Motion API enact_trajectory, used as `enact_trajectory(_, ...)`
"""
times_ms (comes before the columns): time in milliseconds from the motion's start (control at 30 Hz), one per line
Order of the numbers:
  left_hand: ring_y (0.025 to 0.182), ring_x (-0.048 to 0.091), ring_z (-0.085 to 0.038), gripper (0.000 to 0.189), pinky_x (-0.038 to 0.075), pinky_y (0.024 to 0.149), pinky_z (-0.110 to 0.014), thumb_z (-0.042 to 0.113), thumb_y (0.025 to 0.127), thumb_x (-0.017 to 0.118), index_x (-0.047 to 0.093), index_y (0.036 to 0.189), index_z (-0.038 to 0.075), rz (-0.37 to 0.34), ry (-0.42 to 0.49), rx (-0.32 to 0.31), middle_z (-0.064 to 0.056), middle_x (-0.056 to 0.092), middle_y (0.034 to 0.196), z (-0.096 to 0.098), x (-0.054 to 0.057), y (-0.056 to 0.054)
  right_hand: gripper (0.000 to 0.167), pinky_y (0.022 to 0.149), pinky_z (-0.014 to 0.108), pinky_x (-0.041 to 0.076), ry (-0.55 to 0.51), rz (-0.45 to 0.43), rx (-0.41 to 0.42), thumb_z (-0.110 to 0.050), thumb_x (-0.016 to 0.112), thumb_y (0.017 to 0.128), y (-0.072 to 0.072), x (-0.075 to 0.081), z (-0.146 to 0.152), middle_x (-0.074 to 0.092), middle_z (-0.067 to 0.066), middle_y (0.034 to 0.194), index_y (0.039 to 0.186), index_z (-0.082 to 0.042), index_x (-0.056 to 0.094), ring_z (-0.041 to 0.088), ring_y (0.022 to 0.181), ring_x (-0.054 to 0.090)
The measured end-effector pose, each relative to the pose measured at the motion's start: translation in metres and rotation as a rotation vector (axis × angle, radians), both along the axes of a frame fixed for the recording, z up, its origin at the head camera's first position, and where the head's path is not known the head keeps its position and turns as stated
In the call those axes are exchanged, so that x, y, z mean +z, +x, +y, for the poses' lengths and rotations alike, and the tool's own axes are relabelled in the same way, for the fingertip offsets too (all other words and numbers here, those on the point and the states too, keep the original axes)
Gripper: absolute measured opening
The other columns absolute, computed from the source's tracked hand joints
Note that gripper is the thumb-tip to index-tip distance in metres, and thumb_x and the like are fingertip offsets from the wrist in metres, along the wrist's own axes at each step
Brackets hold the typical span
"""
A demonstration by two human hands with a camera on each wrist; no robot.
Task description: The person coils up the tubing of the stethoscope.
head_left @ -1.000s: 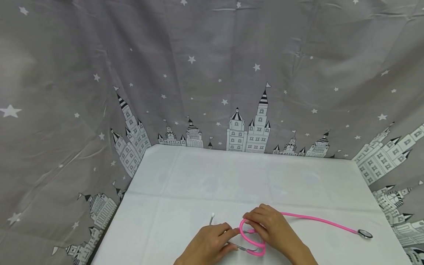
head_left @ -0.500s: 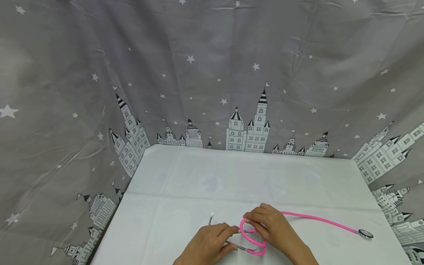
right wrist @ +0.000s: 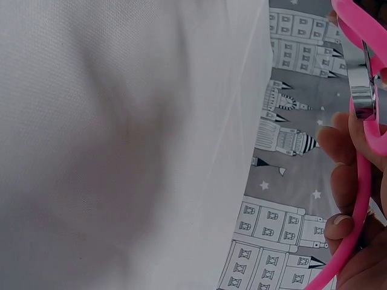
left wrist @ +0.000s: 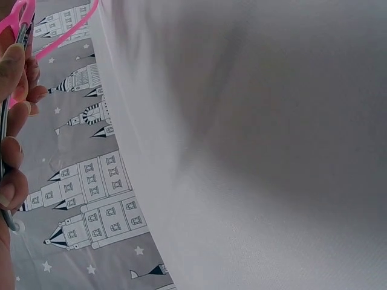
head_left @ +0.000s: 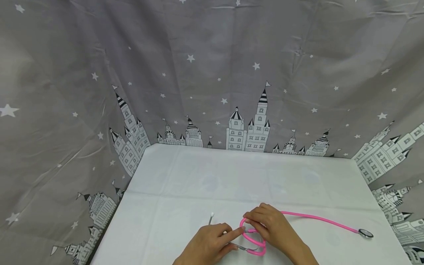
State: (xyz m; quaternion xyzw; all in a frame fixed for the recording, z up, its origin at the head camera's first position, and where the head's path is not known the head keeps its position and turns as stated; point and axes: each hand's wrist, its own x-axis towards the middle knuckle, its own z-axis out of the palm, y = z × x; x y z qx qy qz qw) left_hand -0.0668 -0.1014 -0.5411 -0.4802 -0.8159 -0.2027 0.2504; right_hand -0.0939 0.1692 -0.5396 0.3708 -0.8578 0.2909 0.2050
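Observation:
A stethoscope with pink tubing lies across the front of the table, part of its tubing bent into a loop between the hands. My left hand grips its metal ear tubes, the index finger reaching to the pink loop. One white ear tip sticks out beyond that hand. My right hand pinches the tubing at the loop; in the right wrist view its fingers curl round the pink tube, below the metal piece. Off to the right, the round chest piece rests on the table.
A white cloth covers the table. Behind it and at both sides hangs a grey curtain printed with stars and castles. The table's back edge meets the curtain.
My left index finger has stretched slightly to the right, onto the pink loop. The right hand and the chest piece stay in place.

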Motion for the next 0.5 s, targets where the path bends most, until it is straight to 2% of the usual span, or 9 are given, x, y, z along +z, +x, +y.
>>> enact_trajectory(233, 0.071, 0.056, 0.004, 0.063, 0.046, 0.071, -0.004, 0.039, 0.088, 0.089, 0.067, 0.145, 0.024, 0.018, -0.002, 0.004, 0.012, 0.069, 0.092, -0.0003, -0.001, 0.0001, 0.025, 0.082, 0.014, 0.051, -0.022, 0.014, 0.013, -0.011, 0.089, 0.085, 0.0007, 0.0023, -0.001, 0.078, -0.017, 0.095, 0.107, -0.02, 0.083, 0.001, 0.085, 0.064)
enact_trajectory(500, 0.068, 0.049, 0.004, 0.055, 0.04, 0.068, -0.003, 0.036, 0.084, 0.091, 0.074, 0.135, 0.023, 0.056, 0.022, -0.006, 0.014, 0.064, 0.084, 0.0001, -0.0008, 0.0, 0.026, 0.081, 0.014, 0.05, -0.031, 0.033, 0.037, -0.011, 0.089, 0.085, -0.0002, 0.0039, -0.0025, 0.079, -0.016, 0.096, 0.109, -0.019, 0.083, 0.001, 0.084, 0.063)
